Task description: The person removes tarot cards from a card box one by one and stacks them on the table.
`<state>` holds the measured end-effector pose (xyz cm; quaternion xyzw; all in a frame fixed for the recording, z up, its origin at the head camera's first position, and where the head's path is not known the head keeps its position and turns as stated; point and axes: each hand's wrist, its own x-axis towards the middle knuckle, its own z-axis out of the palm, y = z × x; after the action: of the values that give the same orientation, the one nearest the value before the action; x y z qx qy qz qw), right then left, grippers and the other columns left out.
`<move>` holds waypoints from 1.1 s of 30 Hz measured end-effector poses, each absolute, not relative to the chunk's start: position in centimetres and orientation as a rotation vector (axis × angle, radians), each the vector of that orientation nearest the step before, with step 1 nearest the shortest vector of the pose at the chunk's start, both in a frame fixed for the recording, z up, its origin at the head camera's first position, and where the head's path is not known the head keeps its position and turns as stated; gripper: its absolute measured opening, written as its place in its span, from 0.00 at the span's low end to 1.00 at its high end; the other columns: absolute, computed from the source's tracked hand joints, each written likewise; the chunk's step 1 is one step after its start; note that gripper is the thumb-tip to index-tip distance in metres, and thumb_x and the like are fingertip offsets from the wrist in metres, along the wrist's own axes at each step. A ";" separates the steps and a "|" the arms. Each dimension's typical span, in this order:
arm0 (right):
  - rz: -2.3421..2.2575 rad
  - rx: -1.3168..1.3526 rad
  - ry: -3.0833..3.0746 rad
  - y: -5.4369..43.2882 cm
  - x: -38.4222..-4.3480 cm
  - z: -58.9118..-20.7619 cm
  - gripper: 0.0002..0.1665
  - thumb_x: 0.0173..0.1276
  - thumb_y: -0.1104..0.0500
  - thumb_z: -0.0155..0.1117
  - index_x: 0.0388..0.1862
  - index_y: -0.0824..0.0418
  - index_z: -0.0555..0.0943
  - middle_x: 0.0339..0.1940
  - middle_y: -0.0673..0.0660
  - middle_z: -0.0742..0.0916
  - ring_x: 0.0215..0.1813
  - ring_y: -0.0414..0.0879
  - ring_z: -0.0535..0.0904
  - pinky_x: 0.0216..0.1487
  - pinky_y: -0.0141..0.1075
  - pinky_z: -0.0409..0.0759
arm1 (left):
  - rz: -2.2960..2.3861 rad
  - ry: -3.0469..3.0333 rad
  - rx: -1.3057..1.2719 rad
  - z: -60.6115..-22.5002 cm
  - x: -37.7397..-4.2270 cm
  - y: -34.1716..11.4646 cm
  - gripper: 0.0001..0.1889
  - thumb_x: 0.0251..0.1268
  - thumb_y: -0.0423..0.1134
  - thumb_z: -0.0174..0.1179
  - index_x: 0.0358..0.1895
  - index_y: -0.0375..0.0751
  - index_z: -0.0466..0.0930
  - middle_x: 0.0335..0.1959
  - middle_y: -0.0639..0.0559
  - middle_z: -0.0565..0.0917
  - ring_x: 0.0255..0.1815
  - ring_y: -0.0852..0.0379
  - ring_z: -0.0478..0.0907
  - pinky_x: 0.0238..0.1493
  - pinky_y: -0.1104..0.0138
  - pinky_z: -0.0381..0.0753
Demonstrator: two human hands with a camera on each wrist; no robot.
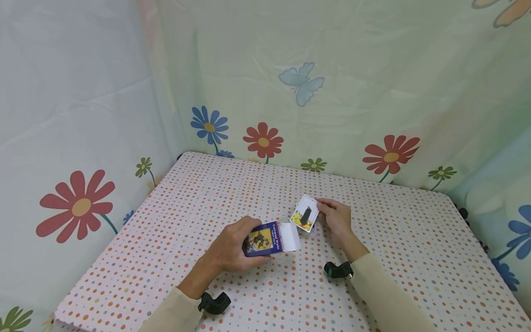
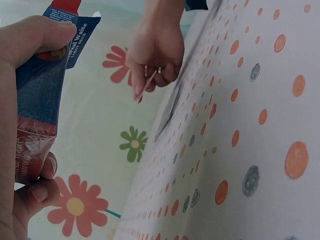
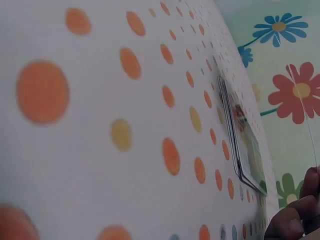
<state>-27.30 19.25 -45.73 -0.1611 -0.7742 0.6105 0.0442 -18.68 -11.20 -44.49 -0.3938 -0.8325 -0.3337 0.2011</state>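
Note:
My left hand [image 1: 231, 248] grips a blue tarot card box [image 1: 261, 240], thumb on one long side and fingers on the other. The box's white end flap [image 1: 289, 236] stands open, pointing right. Just beyond the flap, my right hand [image 1: 337, 221] pinches a tarot card [image 1: 306, 213] at its right edge; it shows a dark-cloaked figure over yellow. Seen from the left wrist, this card is edge-on in the right fingers. A low stack of cards [image 3: 247, 137] lies flat on the table, mostly covered by the held card in the head view.
The table wears a white cloth [image 1: 199, 193] with orange and grey dots. Behind it and at both sides hang pale curtains [image 1: 340, 92] printed with flowers and a butterfly. Black wrist cameras [image 1: 215, 303] sit on both wrists, close over the cloth.

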 end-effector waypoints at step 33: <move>0.992 -0.212 -2.965 19.2 -30.3 -46.3 0.11 0.72 0.54 0.65 0.49 0.57 0.84 0.31 0.56 0.83 0.31 0.49 0.75 0.35 0.41 0.67 | -0.913 -2.316 -1.098 -44.2 -18.6 -11.2 0.37 0.45 0.54 0.76 0.59 0.43 0.74 0.43 0.54 0.80 0.36 0.64 0.75 0.35 0.74 0.77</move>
<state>-30.27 19.20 -46.29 -0.0677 -0.9462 0.3165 0.0041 -18.55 -11.24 -44.23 -0.3945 -0.8324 -0.3282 0.2091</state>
